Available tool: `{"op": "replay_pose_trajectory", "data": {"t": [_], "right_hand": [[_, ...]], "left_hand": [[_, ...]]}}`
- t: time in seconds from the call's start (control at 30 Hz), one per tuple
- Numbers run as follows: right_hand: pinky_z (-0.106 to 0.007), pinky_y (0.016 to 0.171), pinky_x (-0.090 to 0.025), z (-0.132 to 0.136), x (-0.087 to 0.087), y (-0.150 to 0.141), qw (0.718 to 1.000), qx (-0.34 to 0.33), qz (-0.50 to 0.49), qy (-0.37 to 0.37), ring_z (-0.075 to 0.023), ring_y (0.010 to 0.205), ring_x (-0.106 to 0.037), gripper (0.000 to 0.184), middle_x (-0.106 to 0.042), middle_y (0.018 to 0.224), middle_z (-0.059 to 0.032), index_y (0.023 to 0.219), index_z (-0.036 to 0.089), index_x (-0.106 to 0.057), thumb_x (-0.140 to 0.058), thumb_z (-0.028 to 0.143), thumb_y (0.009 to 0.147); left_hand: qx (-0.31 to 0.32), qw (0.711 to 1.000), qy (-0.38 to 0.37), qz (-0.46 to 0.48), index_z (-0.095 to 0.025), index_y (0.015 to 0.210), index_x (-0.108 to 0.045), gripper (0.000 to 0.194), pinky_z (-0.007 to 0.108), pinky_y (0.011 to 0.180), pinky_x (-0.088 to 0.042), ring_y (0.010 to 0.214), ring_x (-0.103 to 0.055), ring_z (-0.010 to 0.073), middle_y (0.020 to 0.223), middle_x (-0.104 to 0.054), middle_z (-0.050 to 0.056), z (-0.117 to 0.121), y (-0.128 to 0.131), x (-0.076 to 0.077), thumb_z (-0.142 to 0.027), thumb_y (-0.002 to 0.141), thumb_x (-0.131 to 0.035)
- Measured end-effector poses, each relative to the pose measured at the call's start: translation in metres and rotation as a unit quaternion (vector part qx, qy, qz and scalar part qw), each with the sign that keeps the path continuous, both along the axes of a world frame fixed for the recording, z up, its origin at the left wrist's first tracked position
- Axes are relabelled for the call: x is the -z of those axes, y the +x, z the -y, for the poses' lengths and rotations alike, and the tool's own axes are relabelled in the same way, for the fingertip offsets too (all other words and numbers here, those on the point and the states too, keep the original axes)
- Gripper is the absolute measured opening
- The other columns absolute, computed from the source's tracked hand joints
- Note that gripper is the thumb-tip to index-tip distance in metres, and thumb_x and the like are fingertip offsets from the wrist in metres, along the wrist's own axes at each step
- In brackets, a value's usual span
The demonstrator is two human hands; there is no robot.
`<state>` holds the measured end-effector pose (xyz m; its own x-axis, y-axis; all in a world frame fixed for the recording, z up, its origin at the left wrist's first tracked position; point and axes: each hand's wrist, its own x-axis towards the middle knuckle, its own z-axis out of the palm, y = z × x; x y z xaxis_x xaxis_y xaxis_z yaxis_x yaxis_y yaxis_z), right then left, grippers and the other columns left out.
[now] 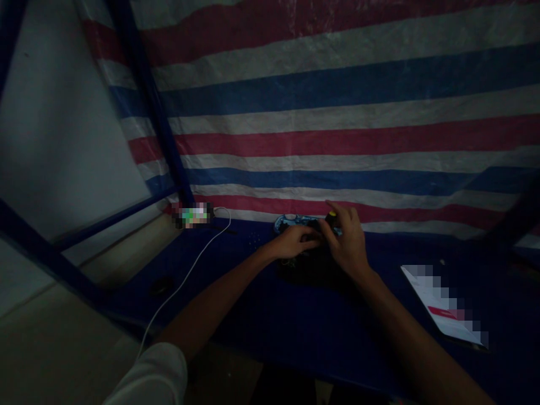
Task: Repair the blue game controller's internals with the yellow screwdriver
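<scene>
We find no legible words, numbers or brands, a sheet of paper (442,304) at 4 o'clock from the right hand (348,244), its print blurred out apart from a red band, a small object (194,215) at 9 o'clock, its colored markings blurred beyond reading.
</scene>
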<state>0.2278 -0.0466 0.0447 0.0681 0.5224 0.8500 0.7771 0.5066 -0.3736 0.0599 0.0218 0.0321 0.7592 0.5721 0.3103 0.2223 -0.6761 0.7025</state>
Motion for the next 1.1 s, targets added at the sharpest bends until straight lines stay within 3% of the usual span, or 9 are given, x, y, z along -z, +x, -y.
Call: {"op": "replay_pose_trajectory", "data": {"t": [0.1, 0.2, 0.6, 0.77, 1.1], "right_hand": [[-0.045, 0.088, -0.054, -0.001, 0.003, 0.002, 1.000, -0.005, -0.018, 0.012, -0.0246, 0.097, -0.063, 0.048, -0.065, 0.115, -0.0104, 0.143, 0.024, -0.052, -0.060, 0.040, 0.098], [-0.043, 0.087, -0.054, 0.000, 0.004, 0.003, 0.999, 0.008, -0.019, 0.033, -0.0237, 0.094, -0.064, 0.040, -0.068, 0.111, -0.0099, 0.134, 0.023, -0.058, -0.060, 0.040, 0.098], [-0.037, 0.079, -0.051, 0.004, -0.001, 0.003, 0.995, 0.040, 0.012, 0.086, -0.0200, 0.082, -0.060, 0.028, -0.065, 0.097, -0.0059, 0.124, 0.021, -0.062, -0.059, 0.033, 0.099], [-0.039, 0.081, -0.050, 0.004, 0.000, 0.004, 0.997, 0.043, 0.012, 0.068, -0.0221, 0.086, -0.060, 0.027, -0.065, 0.098, -0.0071, 0.124, 0.023, -0.062, -0.056, 0.035, 0.100], [-0.041, 0.083, -0.051, 0.003, 0.003, 0.003, 0.998, 0.031, 0.014, 0.048, -0.0238, 0.091, -0.061, 0.028, -0.066, 0.103, -0.0083, 0.124, 0.023, -0.062, -0.057, 0.035, 0.099]], "left_hand": [[-0.002, 0.998, 0.044, -0.046, -0.015, 0.113, -0.076, 0.021, 0.028, 0.083, -0.049, 0.090, -0.068, 0.0174, 0.105, -0.077, 0.007, 0.004, -0.006, -0.002, -0.021, 0.098, -0.063], [-0.012, 0.995, 0.083, -0.060, -0.015, 0.113, -0.077, 0.021, 0.029, 0.088, -0.049, 0.094, -0.068, 0.0182, 0.106, -0.076, 0.008, 0.006, -0.006, 0.000, -0.021, 0.099, -0.063], [-0.017, 0.990, 0.113, -0.084, -0.015, 0.114, -0.078, 0.024, 0.029, 0.090, -0.050, 0.097, -0.070, 0.0199, 0.107, -0.077, 0.009, 0.010, -0.005, 0.007, -0.024, 0.101, -0.060], [-0.022, 0.992, 0.105, -0.068, -0.016, 0.112, -0.078, 0.022, 0.031, 0.097, -0.049, 0.105, -0.070, 0.0205, 0.114, -0.077, 0.009, 0.012, 0.002, 0.009, -0.022, 0.100, -0.061], [-0.028, 0.997, 0.053, -0.047, -0.017, 0.111, -0.078, 0.019, 0.031, 0.092, -0.051, 0.100, -0.073, 0.0209, 0.110, -0.079, 0.007, 0.012, 0.004, 0.010, -0.023, 0.097, -0.066]]}}
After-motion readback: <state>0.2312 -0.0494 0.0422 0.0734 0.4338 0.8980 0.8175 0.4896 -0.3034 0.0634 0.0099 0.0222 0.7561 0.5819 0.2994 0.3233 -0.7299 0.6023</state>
